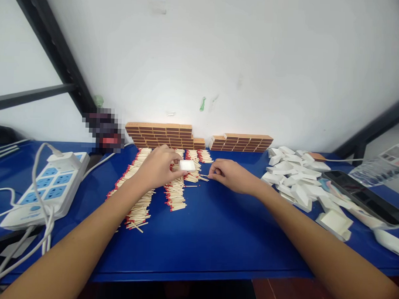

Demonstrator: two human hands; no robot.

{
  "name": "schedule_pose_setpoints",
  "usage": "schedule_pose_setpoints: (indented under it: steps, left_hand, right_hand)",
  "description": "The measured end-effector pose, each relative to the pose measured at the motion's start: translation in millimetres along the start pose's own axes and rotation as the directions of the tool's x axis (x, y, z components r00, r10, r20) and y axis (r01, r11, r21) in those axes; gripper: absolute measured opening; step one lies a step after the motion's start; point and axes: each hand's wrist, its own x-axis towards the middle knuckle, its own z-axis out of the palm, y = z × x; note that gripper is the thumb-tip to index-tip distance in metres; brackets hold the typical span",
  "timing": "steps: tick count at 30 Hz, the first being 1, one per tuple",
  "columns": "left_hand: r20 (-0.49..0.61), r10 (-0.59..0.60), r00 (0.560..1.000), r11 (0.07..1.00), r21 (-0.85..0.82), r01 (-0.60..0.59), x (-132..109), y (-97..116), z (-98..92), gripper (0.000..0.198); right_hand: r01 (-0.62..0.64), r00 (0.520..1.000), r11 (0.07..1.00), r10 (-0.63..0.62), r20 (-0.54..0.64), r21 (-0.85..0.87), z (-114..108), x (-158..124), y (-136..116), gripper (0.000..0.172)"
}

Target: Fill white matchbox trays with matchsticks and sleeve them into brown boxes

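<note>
My left hand (162,165) is closed on a small white matchbox tray (187,165), gripping it between thumb and fingers above the matches. Just to the right, my right hand (226,174) is pinched, with a matchstick (203,176) at its fingertips; the exact number held is too small to tell. Red-tipped matchsticks (175,196) lie in rows under and in front of my left hand. A larger band of matchsticks (140,208) spreads on the left, partly hidden by my left forearm.
Matchboxes stand stacked against the wall in a left stack (160,135) and a right stack (245,142). Loose white trays (293,172) are heaped at right, beside a dark phone (361,194). A power strip (50,188) with cables sits left on the blue table (209,246).
</note>
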Motion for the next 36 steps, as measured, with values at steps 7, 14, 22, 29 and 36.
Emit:
schedule_pose_setpoints:
  steps: [7,14,22,29,36]
  left_hand:
    - [0.045,0.001,0.999,0.999,-0.044,0.001,0.0,2.1,-0.7,0.031]
    - [0.019,-0.015,1.0,0.999,-0.049,0.016,0.2,1.7,-1.7,0.033]
    - [0.068,-0.014,0.998,0.998,-0.061,0.018,0.0,2.5,2.4,0.032]
    - [0.102,0.008,0.995,0.999,-0.035,-0.005,0.7,4.7,7.0,0.032]
    - [0.096,0.037,0.995,0.997,-0.064,-0.031,-2.1,12.8,10.4,0.03]
  right_hand:
    - [0.065,0.997,0.994,-0.069,0.043,0.086,-3.0,1.6,15.1,0.021]
    - [0.065,0.996,0.99,-0.072,0.056,0.122,11.7,2.8,1.9,0.022]
    - [0.028,0.994,0.974,-0.051,0.096,0.225,2.3,0.9,7.4,0.025]
    - [-0.013,0.999,0.962,0.0,0.046,0.273,-9.5,-1.3,15.5,0.029]
    - [0.052,0.998,0.961,-0.044,-0.035,0.272,-11.2,-2.9,5.8,0.027]
